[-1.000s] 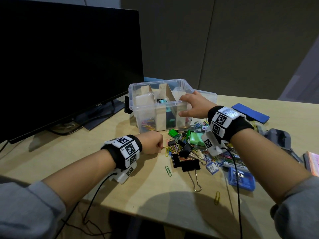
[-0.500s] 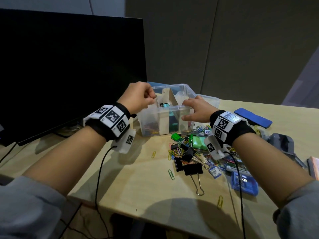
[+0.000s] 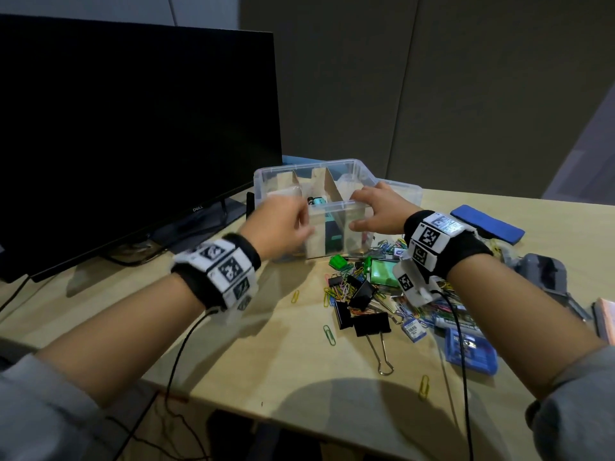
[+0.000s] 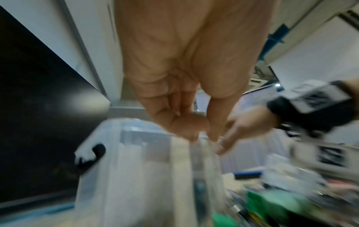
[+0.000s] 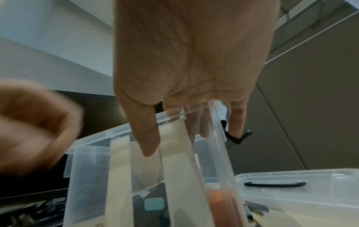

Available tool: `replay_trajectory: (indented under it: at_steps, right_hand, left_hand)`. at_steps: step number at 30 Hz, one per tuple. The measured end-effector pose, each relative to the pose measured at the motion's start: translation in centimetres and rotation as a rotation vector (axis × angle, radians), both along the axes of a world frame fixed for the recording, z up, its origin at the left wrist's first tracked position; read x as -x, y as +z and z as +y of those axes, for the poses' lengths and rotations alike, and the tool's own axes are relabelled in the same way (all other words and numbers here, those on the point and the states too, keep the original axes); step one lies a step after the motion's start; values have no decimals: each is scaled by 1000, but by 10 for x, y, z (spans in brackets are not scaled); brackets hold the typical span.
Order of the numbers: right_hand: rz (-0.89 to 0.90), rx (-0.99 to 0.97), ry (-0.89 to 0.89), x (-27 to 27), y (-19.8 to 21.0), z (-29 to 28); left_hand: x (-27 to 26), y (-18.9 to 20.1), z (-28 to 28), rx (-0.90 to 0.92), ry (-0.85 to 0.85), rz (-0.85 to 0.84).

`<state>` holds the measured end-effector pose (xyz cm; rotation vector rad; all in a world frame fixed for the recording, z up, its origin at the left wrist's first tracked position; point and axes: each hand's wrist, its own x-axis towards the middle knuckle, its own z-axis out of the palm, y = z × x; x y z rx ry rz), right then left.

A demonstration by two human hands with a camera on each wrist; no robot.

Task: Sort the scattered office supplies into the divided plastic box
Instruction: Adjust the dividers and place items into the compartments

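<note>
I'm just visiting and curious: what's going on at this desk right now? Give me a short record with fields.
setting: wooden desk with a dark monitor
box: clear plastic box with cardboard dividers, some items already inside
right hand: grips the box's near rim, fingers over the edge
left hand: blurred at the box's left front, fingers pinched together; whether it holds anything cannot be told
unsorted pile: binder clips, coloured paper clips, green pad, to the right of the box
lid: lies behind the box to the right

Left hand [image 3: 283,224] motion-blurred, grip unreadable
</note>
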<state>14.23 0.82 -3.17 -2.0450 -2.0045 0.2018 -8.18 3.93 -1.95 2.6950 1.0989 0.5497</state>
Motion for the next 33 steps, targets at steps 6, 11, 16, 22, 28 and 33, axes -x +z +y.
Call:
replay_trajectory:
  at_steps: [6,11,16,22,28,33]
  right_hand:
    - [-5,-12,3,0,-1,-1]
    - [-1,-19,4,1,0,-1]
    - [-1,-20,3,1,0,-1]
    - [-6,-20,6,0,0,-1]
    - [-14,-20,12,-1,-1,-2]
    - [-9,-21,6,-1,-1,-1]
  left_hand:
    - [14,-57,-42,274,-9,505]
    - [2,-67,-56,227,-71,428]
    - [-21,-69,-49,225,-83,397]
    - [-35,-69,-40,194,-128,387]
    - [-41,-66,-31,213,-188,405]
    - [-43,-64,-24,246,-200,366]
